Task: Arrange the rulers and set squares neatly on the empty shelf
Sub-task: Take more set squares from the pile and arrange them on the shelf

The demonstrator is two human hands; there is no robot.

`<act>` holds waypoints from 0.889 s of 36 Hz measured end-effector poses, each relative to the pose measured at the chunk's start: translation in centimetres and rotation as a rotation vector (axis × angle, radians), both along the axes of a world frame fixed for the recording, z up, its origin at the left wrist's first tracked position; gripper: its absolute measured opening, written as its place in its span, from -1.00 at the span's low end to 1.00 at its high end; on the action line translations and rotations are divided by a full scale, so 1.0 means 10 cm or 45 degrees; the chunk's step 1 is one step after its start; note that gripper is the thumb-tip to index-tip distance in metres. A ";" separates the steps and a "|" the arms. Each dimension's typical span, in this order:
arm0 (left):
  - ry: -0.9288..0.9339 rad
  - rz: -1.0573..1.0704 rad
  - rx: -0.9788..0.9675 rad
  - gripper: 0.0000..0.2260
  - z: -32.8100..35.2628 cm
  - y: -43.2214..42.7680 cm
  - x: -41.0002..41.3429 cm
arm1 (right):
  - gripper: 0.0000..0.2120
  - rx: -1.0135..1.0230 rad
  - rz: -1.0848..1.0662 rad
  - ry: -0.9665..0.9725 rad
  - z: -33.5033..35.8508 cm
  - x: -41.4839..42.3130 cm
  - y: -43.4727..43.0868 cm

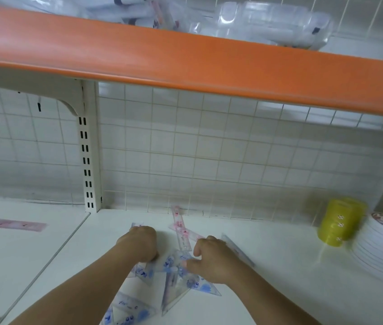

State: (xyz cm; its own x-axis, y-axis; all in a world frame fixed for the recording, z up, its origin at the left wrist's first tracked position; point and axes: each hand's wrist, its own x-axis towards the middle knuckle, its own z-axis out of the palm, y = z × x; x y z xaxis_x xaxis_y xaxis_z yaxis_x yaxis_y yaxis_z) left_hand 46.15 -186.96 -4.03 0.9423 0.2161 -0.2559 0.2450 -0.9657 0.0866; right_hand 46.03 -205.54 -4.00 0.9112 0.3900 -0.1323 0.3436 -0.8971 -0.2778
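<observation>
Fingers (136, 231) of the left hand (139, 245) curled down over the end of a clear piece whose tip shows just beyond the knuckles. Grip or mere press: cannot tell, blur. Right hand (211, 261): thumb and forefinger bent. Thumb tip at the edge of the blue set squares (174, 277), hold not confirmed.

All pieces lie flat on the white shelf (268, 266), between and in front of the hands.

Risks:
- Set squares overlap in a loose heap. Thin, slick plastic, so dragging one likely drags its neighbours and undoes any alignment.
- Nearest set square (124, 310) runs out of the bottom of the view. Shelf lip not visible. A sweep toward the near side could push it off.
- Yellow tub (338, 224) and stack of plates (380, 249) stand well apart to the right. Low concern.

Orientation:
- Pink ruler (181, 228): long axis near-to-far, slightly tilted, far end close to the grid back wall (209, 148).
- Clear ruler (237, 249) just right of the right hand: diagonal, far-left to near-right.
- Set squares: corners point in differing directions, no common axis.
- Another pink ruler (10, 225) in the left bay: axis left-to-right.
</observation>
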 end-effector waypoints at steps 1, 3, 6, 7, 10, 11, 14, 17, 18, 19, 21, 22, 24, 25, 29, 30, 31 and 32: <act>-0.002 -0.009 -0.001 -0.66 0.00 0.00 0.00 | -0.49 0.009 0.002 0.009 0.00 -0.01 0.01; -0.011 -0.014 -0.003 -0.68 0.00 -0.01 0.00 | -0.52 0.014 -0.001 0.014 -0.01 -0.02 0.03; -0.051 -0.016 -0.038 -0.65 0.01 0.00 -0.01 | -0.61 0.035 -0.031 0.042 0.00 -0.01 0.02; -0.055 -0.016 -0.049 -0.63 0.02 0.00 -0.02 | -0.60 0.045 -0.044 0.063 0.01 -0.01 0.00; -0.049 -0.043 -0.034 -0.59 0.02 -0.01 -0.02 | -0.58 0.058 -0.074 0.102 0.06 -0.01 -0.04; -0.026 -0.056 0.003 -0.59 0.02 -0.01 -0.03 | -0.55 0.062 -0.085 0.117 0.08 -0.01 -0.05; 0.041 -0.065 0.099 -0.67 0.03 -0.04 -0.04 | -0.52 0.080 -0.097 0.133 0.10 -0.03 -0.10; 0.025 -0.085 0.075 -0.66 0.01 -0.06 -0.05 | -0.54 0.113 -0.103 0.135 0.10 -0.06 -0.13; 0.012 -0.094 0.046 -0.64 0.00 -0.06 -0.05 | -0.56 0.117 -0.107 0.131 0.11 -0.07 -0.14; 0.002 -0.103 0.028 -0.65 0.00 -0.08 -0.05 | -0.58 0.117 -0.111 0.127 0.11 -0.08 -0.15; 0.006 -0.113 0.031 -0.72 0.00 -0.10 -0.06 | -0.66 0.103 -0.110 0.103 0.10 -0.09 -0.16; -0.008 -0.114 0.030 -0.75 0.00 -0.10 -0.07 | -0.69 0.087 -0.108 0.085 0.09 -0.09 -0.17; -0.029 -0.087 0.005 -0.70 0.00 -0.10 -0.08 | -0.69 0.050 -0.108 0.056 0.07 -0.08 -0.20; -0.028 -0.084 0.007 -0.68 0.00 -0.10 -0.09 | -0.69 0.036 -0.112 0.048 0.05 -0.08 -0.21; -0.060 -0.110 0.021 -0.68 -0.01 -0.11 -0.11 | -0.71 0.017 -0.133 0.024 0.01 -0.07 -0.27; -0.061 -0.112 0.004 -0.64 0.00 -0.12 -0.13 | -0.71 0.011 -0.143 0.020 0.00 -0.06 -0.28; -0.045 -0.117 -0.004 -0.62 0.03 -0.14 -0.14 | -0.71 0.005 -0.152 0.019 -0.01 -0.06 -0.29; -0.027 -0.129 0.010 -0.60 0.05 -0.15 -0.16 | -0.72 0.002 -0.157 0.018 -0.01 -0.05 -0.29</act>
State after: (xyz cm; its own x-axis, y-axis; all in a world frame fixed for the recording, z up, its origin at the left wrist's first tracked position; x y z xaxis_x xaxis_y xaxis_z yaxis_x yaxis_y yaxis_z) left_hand 44.57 -188.49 -3.57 0.9645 0.1212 -0.2344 0.1441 -0.9861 0.0831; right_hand 45.50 -208.45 -4.13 0.9503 0.2754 -0.1451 0.2267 -0.9318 -0.2836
